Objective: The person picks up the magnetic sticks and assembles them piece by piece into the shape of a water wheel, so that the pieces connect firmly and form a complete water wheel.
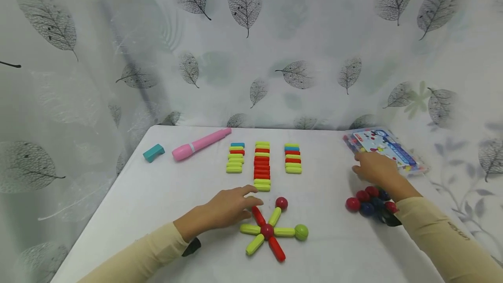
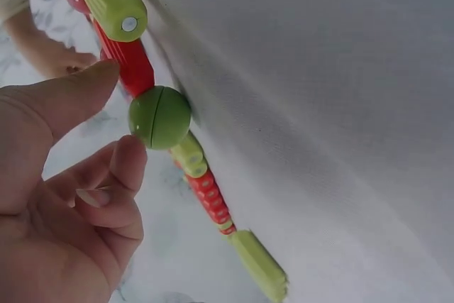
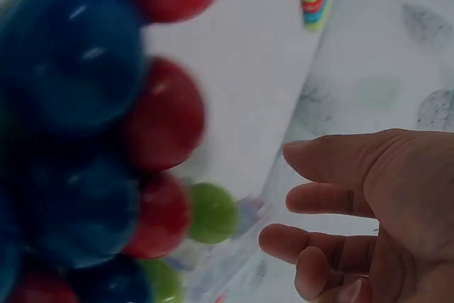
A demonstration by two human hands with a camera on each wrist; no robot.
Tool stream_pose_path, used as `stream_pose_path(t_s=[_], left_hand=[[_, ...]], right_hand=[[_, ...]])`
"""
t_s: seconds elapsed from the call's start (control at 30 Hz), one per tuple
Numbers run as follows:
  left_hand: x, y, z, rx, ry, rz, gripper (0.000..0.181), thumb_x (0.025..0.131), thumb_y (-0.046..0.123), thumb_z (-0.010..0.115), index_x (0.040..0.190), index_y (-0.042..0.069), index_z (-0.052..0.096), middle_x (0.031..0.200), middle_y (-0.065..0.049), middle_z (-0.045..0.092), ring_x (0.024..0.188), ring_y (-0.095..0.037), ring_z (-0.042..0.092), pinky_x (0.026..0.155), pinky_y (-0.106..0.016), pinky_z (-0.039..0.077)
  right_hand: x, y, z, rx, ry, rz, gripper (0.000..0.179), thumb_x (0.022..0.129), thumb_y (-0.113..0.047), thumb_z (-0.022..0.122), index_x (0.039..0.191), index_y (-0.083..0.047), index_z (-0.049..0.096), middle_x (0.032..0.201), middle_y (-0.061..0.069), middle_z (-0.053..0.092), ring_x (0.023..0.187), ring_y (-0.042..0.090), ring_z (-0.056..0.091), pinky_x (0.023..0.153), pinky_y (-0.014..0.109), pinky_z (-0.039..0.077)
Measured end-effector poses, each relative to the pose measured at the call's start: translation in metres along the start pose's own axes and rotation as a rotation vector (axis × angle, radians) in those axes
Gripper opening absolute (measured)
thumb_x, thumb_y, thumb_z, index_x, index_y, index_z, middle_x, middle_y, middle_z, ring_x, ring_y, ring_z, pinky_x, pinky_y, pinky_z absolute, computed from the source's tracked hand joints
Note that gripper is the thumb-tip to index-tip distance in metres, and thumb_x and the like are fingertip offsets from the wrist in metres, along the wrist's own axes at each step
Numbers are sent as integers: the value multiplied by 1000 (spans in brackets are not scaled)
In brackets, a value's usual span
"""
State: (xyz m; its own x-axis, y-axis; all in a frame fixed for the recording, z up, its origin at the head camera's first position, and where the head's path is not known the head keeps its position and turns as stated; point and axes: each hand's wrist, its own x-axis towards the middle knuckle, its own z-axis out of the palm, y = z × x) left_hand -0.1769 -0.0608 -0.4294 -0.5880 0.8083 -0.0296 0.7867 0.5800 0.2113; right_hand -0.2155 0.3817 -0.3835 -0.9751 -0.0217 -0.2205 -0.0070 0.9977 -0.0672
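My left hand hovers over a star of magnetic rods around a red centre ball. In the left wrist view a green ball sits at the end of the star's red rod. My index fingertip is right at the ball's edge, the thumb beside the rod; in the head view this ball is hidden under the hand. Another green ball and a red ball tip other rods. My right hand, loosely curled around nothing, is over the near edge of a clear box.
Red and blue balls cluster beside my right wrist. Rods lie in three columns, the longest being the middle column. A pink pen-shaped object and a teal block lie back left. A leaf-print curtain hangs behind the table.
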Motion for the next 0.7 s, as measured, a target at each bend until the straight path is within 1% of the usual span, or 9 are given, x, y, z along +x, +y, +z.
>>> stream_pose_path(t_s=[0.1,0.23,0.33,0.43,0.57,0.67,0.7], left_hand=[[4,-1,1,21,-31,4,46,88,24,81,132,30,69,141,-2,59,123,-17,61,82,-28,59],[6,-1,2,49,-58,21,42,89,24,81,129,31,71,139,-1,60,123,-17,61,86,-29,58],[5,-1,3,53,-58,29,41,90,23,80,129,30,71,138,-1,60,122,-17,61,88,-29,58],[3,-1,3,47,-52,33,40,90,23,80,128,30,71,137,-1,61,119,-16,63,86,-28,58],[1,-1,4,48,-36,36,40,90,24,80,128,29,71,137,-1,61,113,-14,65,84,-26,58],[-1,-1,5,43,-28,35,40,90,24,80,129,29,70,136,-1,61,109,-13,66,82,-25,58],[-1,-1,5,41,-26,35,40,90,24,80,129,29,70,136,-1,60,108,-12,66,82,-25,58]], right_hand=[[1,9,6,12,-24,6,47,94,-29,68,129,2,62,115,27,68,93,42,63,75,64,51],[2,12,11,26,-59,11,41,92,-26,70,122,1,66,107,22,70,86,35,62,72,60,52],[4,12,12,21,-73,17,41,92,-24,71,123,2,66,108,23,70,85,35,62,72,59,53],[3,13,14,17,-47,35,47,91,-24,69,129,4,62,113,28,68,89,40,63,75,64,52],[4,14,16,28,-11,74,43,91,-22,67,123,6,62,106,29,67,84,42,60,73,64,51],[5,16,18,37,-18,94,35,90,-21,65,114,5,63,98,27,66,78,40,56,70,62,49],[6,16,18,37,-22,96,34,91,-20,64,114,5,63,98,27,66,78,39,56,70,62,49]])
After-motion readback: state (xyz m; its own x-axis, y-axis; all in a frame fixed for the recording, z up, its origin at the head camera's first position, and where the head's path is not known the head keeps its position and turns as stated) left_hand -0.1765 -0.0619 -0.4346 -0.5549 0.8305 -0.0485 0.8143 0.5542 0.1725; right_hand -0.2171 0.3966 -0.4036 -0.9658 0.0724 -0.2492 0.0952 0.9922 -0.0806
